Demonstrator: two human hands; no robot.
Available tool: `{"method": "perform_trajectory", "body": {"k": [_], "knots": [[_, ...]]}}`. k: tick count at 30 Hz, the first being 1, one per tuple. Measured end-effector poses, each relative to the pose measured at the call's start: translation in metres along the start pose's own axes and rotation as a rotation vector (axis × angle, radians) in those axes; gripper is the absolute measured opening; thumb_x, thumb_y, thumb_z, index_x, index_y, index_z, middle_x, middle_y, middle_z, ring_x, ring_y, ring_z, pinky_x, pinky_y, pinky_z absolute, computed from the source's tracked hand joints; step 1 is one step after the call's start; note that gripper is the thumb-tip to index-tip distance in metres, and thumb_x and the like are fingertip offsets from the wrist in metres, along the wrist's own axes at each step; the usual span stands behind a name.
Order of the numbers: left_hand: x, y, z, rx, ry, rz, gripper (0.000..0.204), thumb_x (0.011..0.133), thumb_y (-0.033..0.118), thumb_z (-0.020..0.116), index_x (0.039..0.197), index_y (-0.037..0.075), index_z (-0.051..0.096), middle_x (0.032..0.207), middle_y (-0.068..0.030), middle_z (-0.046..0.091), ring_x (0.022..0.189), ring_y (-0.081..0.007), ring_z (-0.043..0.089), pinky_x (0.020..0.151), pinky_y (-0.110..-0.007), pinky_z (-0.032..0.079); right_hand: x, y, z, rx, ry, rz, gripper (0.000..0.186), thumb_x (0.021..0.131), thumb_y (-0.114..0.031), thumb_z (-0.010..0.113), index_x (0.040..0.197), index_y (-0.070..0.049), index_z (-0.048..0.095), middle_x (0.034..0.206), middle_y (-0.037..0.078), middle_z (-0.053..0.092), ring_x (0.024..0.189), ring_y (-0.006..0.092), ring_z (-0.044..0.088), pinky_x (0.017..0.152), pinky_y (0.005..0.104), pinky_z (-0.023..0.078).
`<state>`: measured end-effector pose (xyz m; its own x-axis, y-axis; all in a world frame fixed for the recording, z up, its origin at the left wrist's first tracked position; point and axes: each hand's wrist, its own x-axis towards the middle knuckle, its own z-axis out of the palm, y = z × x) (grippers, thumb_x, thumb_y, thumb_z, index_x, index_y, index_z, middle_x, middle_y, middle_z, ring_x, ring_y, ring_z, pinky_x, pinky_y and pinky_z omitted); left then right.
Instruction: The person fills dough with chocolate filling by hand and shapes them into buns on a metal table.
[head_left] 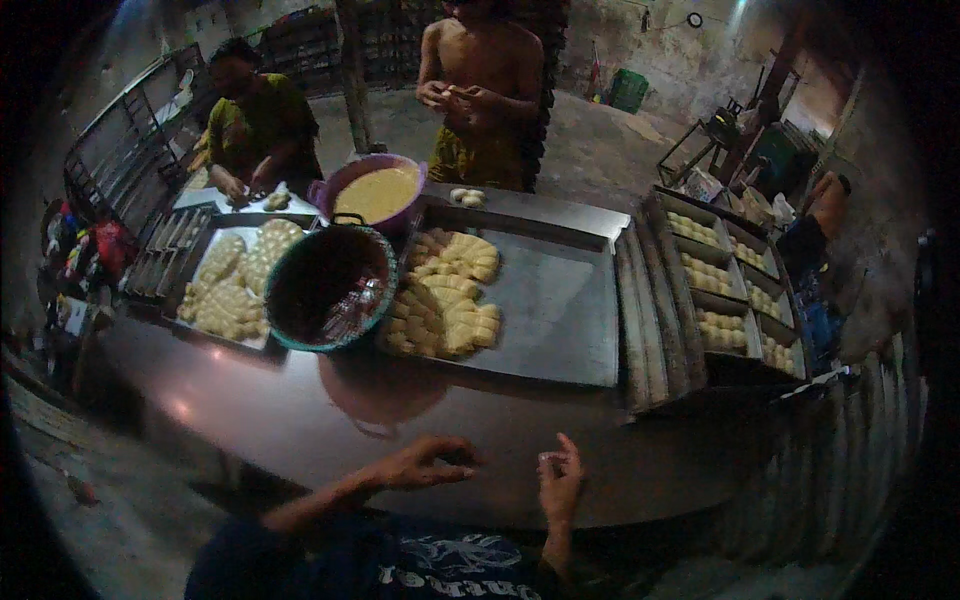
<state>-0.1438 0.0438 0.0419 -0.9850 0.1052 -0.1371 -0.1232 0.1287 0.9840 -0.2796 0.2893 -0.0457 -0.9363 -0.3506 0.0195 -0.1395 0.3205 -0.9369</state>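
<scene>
Over the bare steel table [500,440] near me, my left hand [440,460] hovers with loosely curved fingers and nothing visible in it. My right hand [560,470] is a little to its right, index finger raised and fingers apart; a small pale spot at its fingers is too small to make out. Beyond my hands lie a large metal tray [560,350] with shaped dough [450,315] on its left half, a dark green basin [310,290] with dark contents and metal pieces, and a left tray holding pale dough [225,300].
A purple basin [370,195] holds yellow batter. Dough balls fill tins [710,280] at the right, beside stacked trays [655,330]. A co-worker [255,130] handles dough at back left; another person [480,100] stands opposite, and a third [825,215] is bent over at far right.
</scene>
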Motion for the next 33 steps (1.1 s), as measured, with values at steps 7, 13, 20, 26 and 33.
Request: {"method": "perform_trajectory", "body": {"k": [7,13,20,26,33], "knots": [[-0.142,-0.074,-0.078,-0.245,0.357,-0.224,0.025,0.094,0.018,0.066,0.113,0.002,0.066,0.108,-0.0075,0.066,0.106,-0.0178,0.059,0.093,-0.033,0.046,-0.016,-0.075,0.173,-0.280,-0.244,-0.030,0.083,0.089,-0.006,0.062,0.156,-0.015,0.016,0.080,0.008,0.064,0.067,0.0221,0.061,0.064,0.0364,0.050],[-0.226,-0.128,-0.110,-0.281,0.639,-0.195,0.024,0.094,0.021,0.066,0.108,0.003,0.065,0.103,-0.0057,0.067,0.101,-0.0160,0.061,0.090,-0.031,0.047,0.039,-0.118,0.207,-0.722,0.029,-0.004,0.097,0.085,-0.004,0.062,0.157,-0.017,-0.003,0.078,0.019,0.064,0.060,0.0340,0.062,0.055,0.0436,0.049],[-0.255,-0.123,-0.134,-0.414,0.880,-0.130,0.019,0.093,0.017,0.064,0.103,0.001,0.064,0.094,-0.0062,0.064,0.089,-0.0153,0.060,0.083,-0.030,0.048,0.098,-0.110,0.099,-0.777,0.807,-0.071,0.102,0.082,-0.008,0.064,0.156,-0.014,-0.007,0.084,0.023,0.066,0.073,0.0419,0.065,0.063,0.0481,0.051],[-0.248,-0.111,-0.154,-0.384,0.910,-0.177,0.020,0.092,0.019,0.063,0.102,0.001,0.063,0.096,-0.0058,0.063,0.089,-0.0151,0.060,0.082,-0.030,0.048,0.091,-0.145,0.052,-0.659,0.727,0.153,0.103,0.080,-0.001,0.064,0.155,-0.012,-0.006,0.103,0.030,0.066,0.087,0.0442,0.067,0.075,0.0478,0.054],[-0.215,-0.088,-0.167,-0.308,0.773,-0.120,0.022,0.091,0.021,0.064,0.100,0.001,0.063,0.096,-0.0062,0.064,0.091,-0.0162,0.060,0.084,-0.031,0.048,0.084,-0.090,0.051,-0.779,0.692,0.003,0.095,0.085,-0.010,0.068,0.156,-0.012,0.006,0.103,0.027,0.066,0.087,0.0413,0.067,0.077,0.0484,0.052]]}}
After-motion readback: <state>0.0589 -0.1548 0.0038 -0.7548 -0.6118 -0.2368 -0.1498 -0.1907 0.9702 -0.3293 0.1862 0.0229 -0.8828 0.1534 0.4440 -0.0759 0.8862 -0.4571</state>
